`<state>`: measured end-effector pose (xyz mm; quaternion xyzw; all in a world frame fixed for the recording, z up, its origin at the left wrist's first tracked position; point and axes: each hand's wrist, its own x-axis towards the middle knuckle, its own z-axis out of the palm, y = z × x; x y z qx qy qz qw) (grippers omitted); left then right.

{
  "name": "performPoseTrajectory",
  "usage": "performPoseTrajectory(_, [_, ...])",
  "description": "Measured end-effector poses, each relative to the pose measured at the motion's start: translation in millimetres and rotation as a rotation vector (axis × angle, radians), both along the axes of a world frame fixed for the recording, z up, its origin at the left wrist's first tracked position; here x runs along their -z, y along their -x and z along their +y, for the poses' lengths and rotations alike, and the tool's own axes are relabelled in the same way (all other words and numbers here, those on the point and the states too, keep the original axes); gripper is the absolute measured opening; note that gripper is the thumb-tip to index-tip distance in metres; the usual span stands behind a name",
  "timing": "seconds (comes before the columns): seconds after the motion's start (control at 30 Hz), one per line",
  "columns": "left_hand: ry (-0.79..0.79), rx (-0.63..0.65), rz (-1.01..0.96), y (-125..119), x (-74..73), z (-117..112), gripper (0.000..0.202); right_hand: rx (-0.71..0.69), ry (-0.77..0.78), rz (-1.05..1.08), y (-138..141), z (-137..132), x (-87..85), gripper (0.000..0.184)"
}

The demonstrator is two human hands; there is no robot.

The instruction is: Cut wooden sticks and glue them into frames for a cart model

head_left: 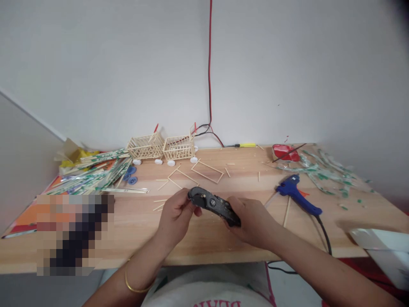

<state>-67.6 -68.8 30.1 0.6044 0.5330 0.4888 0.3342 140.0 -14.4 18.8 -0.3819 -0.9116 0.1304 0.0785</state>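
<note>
My right hand is wrapped around the handles of a black hand cutter, which has a rounded head and a pivot screw. Close to that head, the fingers of my left hand are pinched together, and whatever they hold is hidden. Just beyond the tool lie flat rectangular stick frames and several loose cut sticks. Two small carts made of sticks, a left one and a right one, stand on white wheels by the wall.
Wrapped chopsticks are piled at left beside blue discs. A blue glue gun with its cord lies at right, near torn wrappers and a red container. A yellow-handled tool rests by the wall.
</note>
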Motion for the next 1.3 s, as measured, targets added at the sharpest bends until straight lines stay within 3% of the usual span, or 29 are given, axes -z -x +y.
performPoseTrajectory(0.17, [-0.013, 0.002, 0.01, 0.3, 5.9, 3.0, 0.016, 0.017, 0.052, -0.013, -0.5, 1.7, 3.8, 0.01])
performPoseTrajectory(0.3, [-0.016, 0.051, -0.003, 1.3, 5.9, 4.7, 0.018, 0.011, 0.133, 0.127, -2.9, 0.6, 0.9, 0.007])
performPoseTrajectory(0.53, [-0.032, 0.086, -0.024, -0.7, 1.9, 4.0, 0.025, -0.018, 0.084, 0.245, -8.4, -1.6, -12.1, 0.023])
performPoseTrajectory(0.7, [-0.045, 0.094, -0.004, -1.8, 4.2, 2.7, 0.022, -0.023, 0.066, 0.234, -9.7, -1.5, -12.1, 0.032])
performPoseTrajectory(1.3, [-0.055, 0.079, 0.075, 1.3, 5.5, 2.5, 0.022, 0.0, 0.055, 0.069, -9.3, 0.9, -5.3, 0.012])
